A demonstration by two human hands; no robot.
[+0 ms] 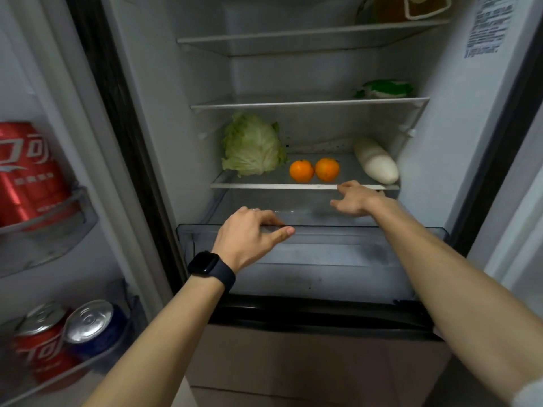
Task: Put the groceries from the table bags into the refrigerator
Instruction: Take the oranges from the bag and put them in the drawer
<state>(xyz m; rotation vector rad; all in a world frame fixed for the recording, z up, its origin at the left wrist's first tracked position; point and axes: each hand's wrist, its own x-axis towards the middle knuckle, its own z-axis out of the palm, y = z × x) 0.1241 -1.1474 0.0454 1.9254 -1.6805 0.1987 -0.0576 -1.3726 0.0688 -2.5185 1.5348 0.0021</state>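
The refrigerator stands open in front of me. On its lowest glass shelf (264,185) lie a green cabbage (252,145) at the left, two oranges (302,171) (327,169) in the middle and a white radish (376,160) at the right. Below it, the clear crisper drawer (367,254) is pulled partway out. My left hand (249,239), with a black watch on the wrist, grips the drawer's front rim. My right hand (354,199) hovers with fingers spread just under the shelf's front edge, holding nothing.
A green-and-white packet (385,89) lies on the shelf above. A bag (426,5) sits on the top shelf at right. The open door at left holds red cola cans (28,174) (41,345) and a blue can (94,327) in its bins.
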